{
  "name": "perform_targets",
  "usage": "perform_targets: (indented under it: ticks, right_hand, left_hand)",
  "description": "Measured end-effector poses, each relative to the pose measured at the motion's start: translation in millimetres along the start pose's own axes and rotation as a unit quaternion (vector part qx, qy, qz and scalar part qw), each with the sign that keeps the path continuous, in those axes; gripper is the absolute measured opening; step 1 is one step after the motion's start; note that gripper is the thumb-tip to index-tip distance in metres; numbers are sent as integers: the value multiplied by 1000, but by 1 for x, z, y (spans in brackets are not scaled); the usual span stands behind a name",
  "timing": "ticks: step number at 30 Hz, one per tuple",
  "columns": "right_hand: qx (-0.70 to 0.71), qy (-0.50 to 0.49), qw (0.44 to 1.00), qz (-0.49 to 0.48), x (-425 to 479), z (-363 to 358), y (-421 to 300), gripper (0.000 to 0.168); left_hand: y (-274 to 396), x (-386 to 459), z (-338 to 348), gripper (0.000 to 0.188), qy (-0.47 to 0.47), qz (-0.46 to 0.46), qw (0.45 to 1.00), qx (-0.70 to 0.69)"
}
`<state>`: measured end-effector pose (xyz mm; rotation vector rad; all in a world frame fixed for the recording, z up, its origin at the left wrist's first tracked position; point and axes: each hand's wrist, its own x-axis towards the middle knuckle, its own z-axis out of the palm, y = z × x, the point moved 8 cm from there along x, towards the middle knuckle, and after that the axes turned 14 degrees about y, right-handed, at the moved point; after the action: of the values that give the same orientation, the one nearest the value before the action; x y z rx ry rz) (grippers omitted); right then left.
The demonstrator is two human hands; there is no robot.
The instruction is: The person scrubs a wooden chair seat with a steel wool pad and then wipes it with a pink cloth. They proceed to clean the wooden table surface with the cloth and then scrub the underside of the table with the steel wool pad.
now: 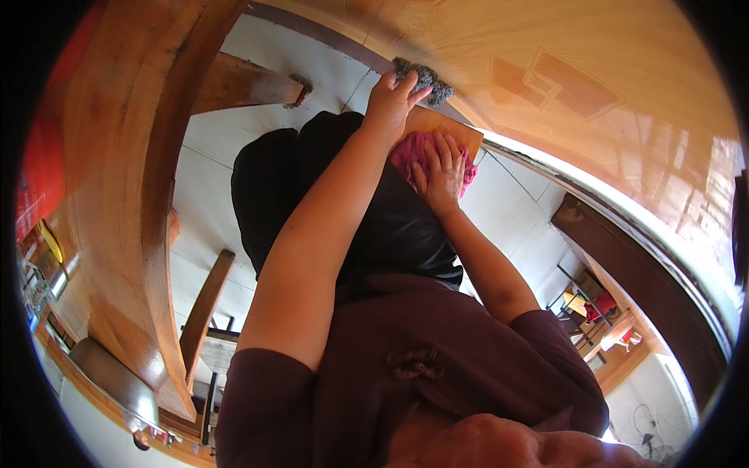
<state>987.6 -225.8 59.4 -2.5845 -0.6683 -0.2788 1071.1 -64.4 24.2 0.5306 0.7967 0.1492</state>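
My left hand (pixel 393 102) reaches forward with its fingers on a dark grey, fuzzy scourer or rag (pixel 430 85). That scourer lies against the foot of a glossy, wood-patterned panel (pixel 544 35). Spread over a bunched pink cloth (pixel 409 153), my right hand (pixel 443 172) presses it onto a flat wooden board (pixel 468 133). The board's corner sticks out from under the cloth; what supports it is hidden. My black-clad knees (pixel 327 152) are bent just behind both hands.
A large wooden table or bench (pixel 117 175) stands close on my left, its leg (pixel 251 82) on the pale tiled floor (pixel 210 158). A red object (pixel 41 175) sits at its far side. At right runs a dark beam (pixel 632 281). A person (pixel 140 436) is far behind.
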Motion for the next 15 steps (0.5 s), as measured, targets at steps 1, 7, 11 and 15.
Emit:
perform_targets:
  ticks: [1,7,11,15]
  right_hand:
    - [13,-3,1000,6,-12,-2,-1,47]
    - [109,31,989,100,9,-57,-2,53]
    - [134,5,985,-109,70,-80,-39,57]
    - [188,-84,960,-191,87,-54,-34,57]
  left_hand:
    - [1,-10,-5,18,25,-18,999,-22]
    - [-22,-26,-44,20,66,-106,992,16]
    - [-41,-43,-47,23,24,-236,966,100]
    - [-43,-51,-38,26,-15,-224,964,143]
